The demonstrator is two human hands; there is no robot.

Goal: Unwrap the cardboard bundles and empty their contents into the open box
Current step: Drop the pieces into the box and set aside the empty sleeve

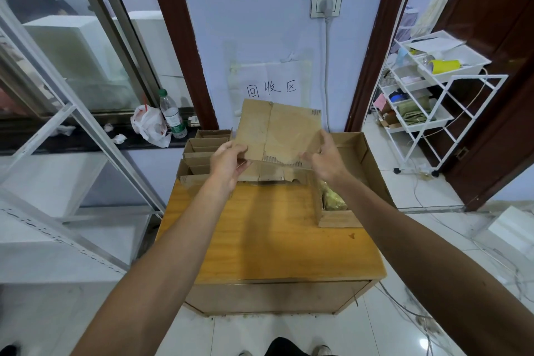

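While leaning over the table [274, 240], pinched a cardboard [280, 130] by its lower edge, left hand [228, 162] at one corner, right hand [326, 159] at the other. Held it upright and spread, probably to let anything wrapped inside drop. Held it at the left wall of the box [364, 153], open on the table's right, yellowish packets [332, 196] in its near end. Saw more bundles [205, 150] stacked behind the left hand, seemingly awaiting their turn. Read 回收区, handwritten on a wall paper [271, 88] beyond; could not read the bottle [173, 115] label.
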